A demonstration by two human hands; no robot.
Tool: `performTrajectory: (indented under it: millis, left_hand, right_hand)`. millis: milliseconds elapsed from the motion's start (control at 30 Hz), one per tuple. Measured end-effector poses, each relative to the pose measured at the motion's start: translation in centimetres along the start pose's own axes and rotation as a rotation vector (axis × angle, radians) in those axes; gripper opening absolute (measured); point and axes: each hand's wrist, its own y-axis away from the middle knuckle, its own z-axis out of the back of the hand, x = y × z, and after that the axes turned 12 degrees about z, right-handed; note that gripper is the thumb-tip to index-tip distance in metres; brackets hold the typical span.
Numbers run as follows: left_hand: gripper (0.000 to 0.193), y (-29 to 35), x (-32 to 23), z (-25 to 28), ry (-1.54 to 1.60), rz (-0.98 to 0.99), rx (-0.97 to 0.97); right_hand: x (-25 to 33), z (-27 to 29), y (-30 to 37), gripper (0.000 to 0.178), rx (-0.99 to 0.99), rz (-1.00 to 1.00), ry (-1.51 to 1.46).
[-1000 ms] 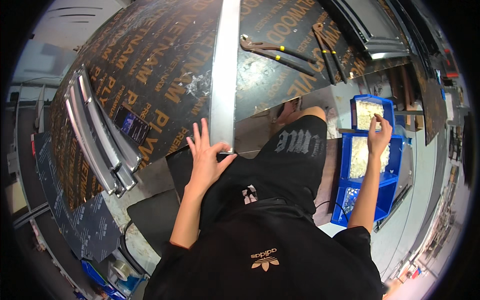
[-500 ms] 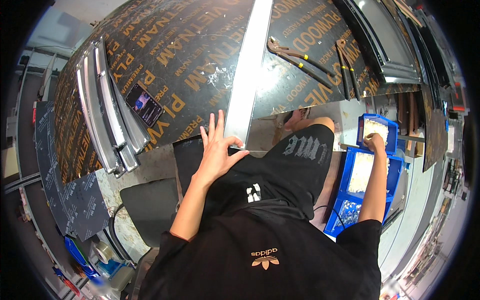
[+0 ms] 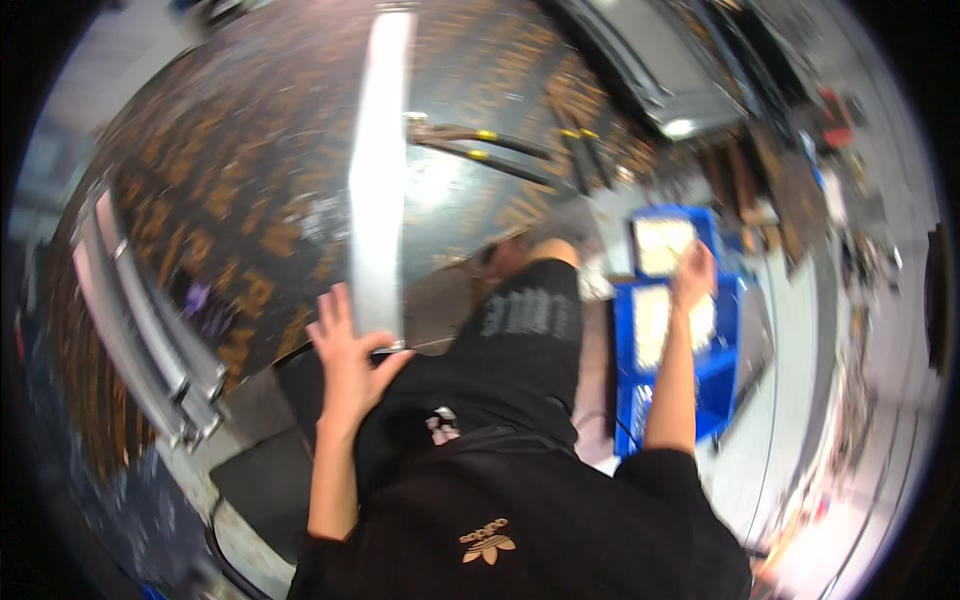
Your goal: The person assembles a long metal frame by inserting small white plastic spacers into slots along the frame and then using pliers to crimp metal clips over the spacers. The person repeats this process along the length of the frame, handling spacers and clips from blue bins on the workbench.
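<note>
A long, flat silver metal profile (image 3: 378, 210) lies over the table, its near end jutting past the edge toward my lap. My left hand (image 3: 348, 365) grips that end between thumb and index finger, the other fingers spread upward along its left side. At the right, my right hand (image 3: 693, 272) is at the right side of the far blue bin (image 3: 643, 212), which holds small whitish pieces (image 3: 662, 244). Its fingers look bunched together; blur hides anything in them. Another blue bin (image 3: 728, 345) with similar pieces sits under my right forearm.
Two pairs of black-handled pliers (image 3: 500, 160) lie right of the profile. More curved metal profiles (image 3: 130, 300) rest on the table's left, beside a blurred phone (image 3: 205, 305). Dark framed panels (image 3: 650, 70) stand at the far right. A black seat (image 3: 262, 490) is at my left.
The whole view has swung, so the scene sits further left and is blurred. My right hand has shifted from over the pieces to the far bin's right side. My left hand keeps its hold.
</note>
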Motion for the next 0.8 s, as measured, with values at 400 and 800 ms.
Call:
performTrajectory:
  millis: [400,800]
  left_hand:
    - [0.023,0.5,0.0,-0.1,0.086,-0.029,0.021]
    - [0.025,1.0,-1.1,-0.5,-0.035,-0.097,-0.153]
  right_hand:
    - [-0.4,5.2,12.7,0.053,0.525,-0.118,0.297]
    - [-7.9,3.9,12.0,0.038,0.837,-0.180,0.113]
